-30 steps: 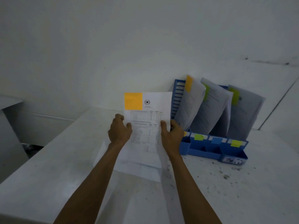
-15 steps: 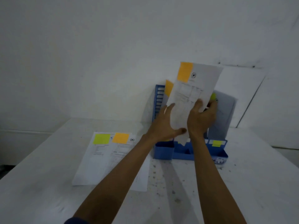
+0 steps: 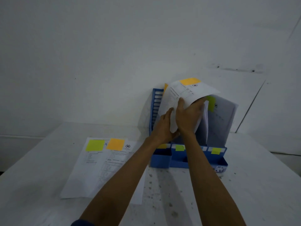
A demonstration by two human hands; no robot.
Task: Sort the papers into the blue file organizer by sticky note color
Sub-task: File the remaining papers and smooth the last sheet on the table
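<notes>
Both hands are gripping the orange-tagged paper point(image 3: 193, 92). The left hand point(image 3: 163, 127) is curling its fingers around the sheet's lower left edge, and the right hand point(image 3: 189, 116) is clamping the bent sheet just beside it. The paper is arching above the hands, with its orange sticky note point(image 3: 189, 81) at the top. It is hanging over the leftmost slot of the blue file organizer point(image 3: 156, 103), which is standing directly behind and beneath both hands. Right of the right hand, a filed sheet point(image 3: 223, 123) with a green note point(image 3: 211, 103) is leaning in a further slot. Left of the left hand, the loose papers point(image 3: 91, 173) are lying on the bench point(image 3: 32, 185).
</notes>
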